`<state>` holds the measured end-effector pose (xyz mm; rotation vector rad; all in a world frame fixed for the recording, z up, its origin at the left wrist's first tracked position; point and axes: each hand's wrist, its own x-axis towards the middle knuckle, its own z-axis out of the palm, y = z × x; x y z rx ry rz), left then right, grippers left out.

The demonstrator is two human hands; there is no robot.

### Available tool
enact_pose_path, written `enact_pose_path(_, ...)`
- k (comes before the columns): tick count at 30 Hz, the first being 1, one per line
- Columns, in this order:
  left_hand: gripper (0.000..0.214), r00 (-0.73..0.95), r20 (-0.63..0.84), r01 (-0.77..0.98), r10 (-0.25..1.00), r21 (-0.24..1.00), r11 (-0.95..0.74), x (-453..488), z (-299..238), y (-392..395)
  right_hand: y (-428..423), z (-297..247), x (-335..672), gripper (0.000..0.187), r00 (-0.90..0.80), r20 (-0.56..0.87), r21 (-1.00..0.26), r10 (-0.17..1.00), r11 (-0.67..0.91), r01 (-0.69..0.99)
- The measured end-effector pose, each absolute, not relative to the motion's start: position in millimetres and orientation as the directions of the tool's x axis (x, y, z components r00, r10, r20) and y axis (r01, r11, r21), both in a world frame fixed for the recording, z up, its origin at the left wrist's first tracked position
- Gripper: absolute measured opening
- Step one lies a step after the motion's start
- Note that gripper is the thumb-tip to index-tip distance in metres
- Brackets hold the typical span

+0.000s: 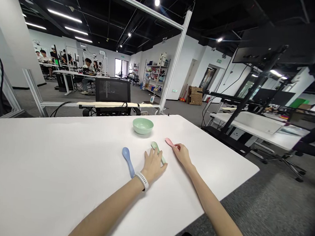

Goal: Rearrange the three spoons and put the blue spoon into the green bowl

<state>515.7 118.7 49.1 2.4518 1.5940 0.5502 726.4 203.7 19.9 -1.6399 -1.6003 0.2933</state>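
Observation:
My left hand (152, 165), with a white band (141, 181) on its wrist, lies over the green spoon (155, 145). Its fingers are spread and hide part of the handle. To its left, a blue spoon (127, 159) rests on the table, its handle end close to the wristband. My right hand (182, 154) has its fingers closed round the handle of a pink spoon (169, 142), whose bowl points away from me. Beyond the spoons stands a light green bowl (143, 126).
The spoons and bowl are on a white table (62, 169) with a rounded right corner. A metal frame (174, 61) rises behind its far edge, near a black mesh chair (113, 90). Another white desk (256, 126) stands to the right. Several people sit far back at left.

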Motion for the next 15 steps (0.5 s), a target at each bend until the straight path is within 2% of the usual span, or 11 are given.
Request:
enact_pose_path(6,0.062,0.393,0.184,0.827,0.901,0.357,-0.434,513.8,50.8,118.4,207.7,16.3,727.0,0.051,0.165,0.382,-0.665,0.909,0.146,0.733)
enact_pose_path(15,0.069,0.377,0.183,0.831,0.908,0.366,-0.418,514.9,45.9,118.3,210.4,12.1,731.8,0.06,0.223,0.431,-0.644,0.874,0.126,0.754)
